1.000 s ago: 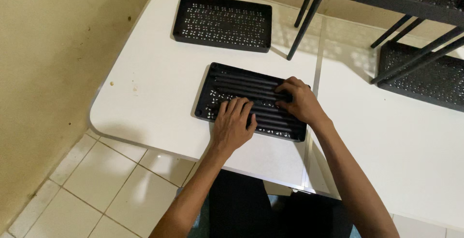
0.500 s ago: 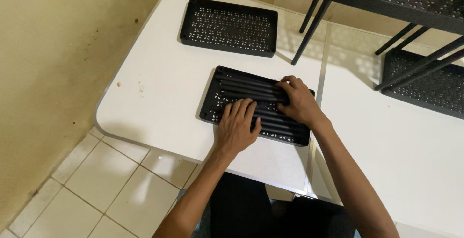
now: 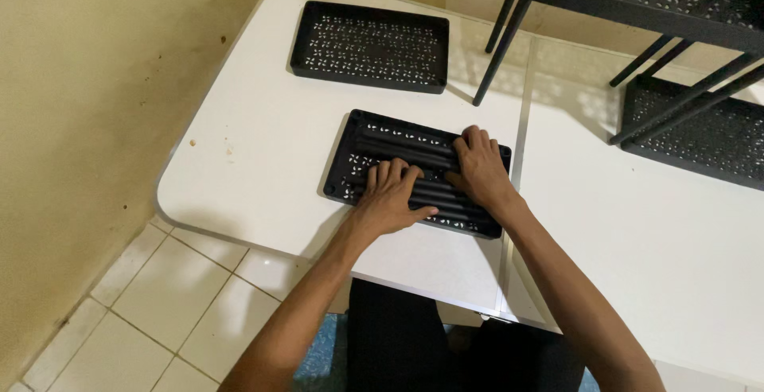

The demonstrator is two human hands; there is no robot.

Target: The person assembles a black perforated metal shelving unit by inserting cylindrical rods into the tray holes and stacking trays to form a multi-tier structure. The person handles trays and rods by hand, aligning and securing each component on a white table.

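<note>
Packages: none in view.
Labels: none to be seen on any surface.
Signs: none on the wall or floor.
Screens: none.

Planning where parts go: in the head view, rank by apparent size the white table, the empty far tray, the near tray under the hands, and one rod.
1. white table
2. far tray and near tray: look alike, unranked
3. rod
</note>
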